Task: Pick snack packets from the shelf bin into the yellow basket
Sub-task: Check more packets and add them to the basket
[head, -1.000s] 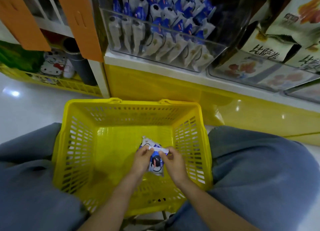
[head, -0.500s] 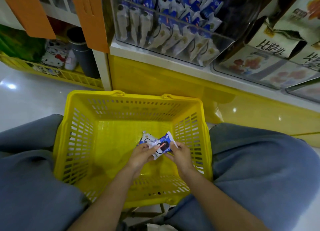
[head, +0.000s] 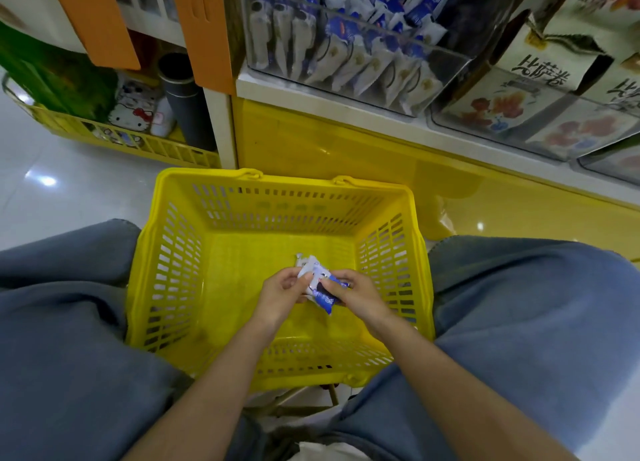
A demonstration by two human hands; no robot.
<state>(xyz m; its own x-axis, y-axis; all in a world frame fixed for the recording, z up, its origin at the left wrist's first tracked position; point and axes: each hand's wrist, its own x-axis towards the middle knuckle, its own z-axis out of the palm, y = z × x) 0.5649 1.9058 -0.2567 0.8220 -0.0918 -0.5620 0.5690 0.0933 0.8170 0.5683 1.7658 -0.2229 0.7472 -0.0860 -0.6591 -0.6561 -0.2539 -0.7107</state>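
- The snack packet [head: 322, 289], blue and white, is low inside the yellow basket [head: 294, 218], right of the middle of its floor and towards the near side.
- Both hands are on it. The left hand [head: 280, 292] pinches its left edge with curled fingers, and the right hand [head: 360, 294] pinches its right end between thumb and fingertips.
- A white corner shows just beyond the packet. Whether that is a second packet, held or lying on the basket floor, cannot be told.
- The packet looks like thin, glossy film that crumples between the fingers, so it is probably very light and soft, with little stiffness of its own.
- Such film tends to be slippery. A pinch on a sealed end or side seam should hold better than a flat press on the puffed middle.
- The contents may be brittle, so a light pinch seems wiser than a squeeze. A short drop onto the basket floor should do no harm.
- The slotted basket walls look too narrow to let a packet slip through.
- The shelf bin [head: 349, 17], clear-walled and far beyond the basket, holds many more packets [head: 346, 55] standing in packed rows. Taking one by its upper edge should free it without dragging its neighbours out.
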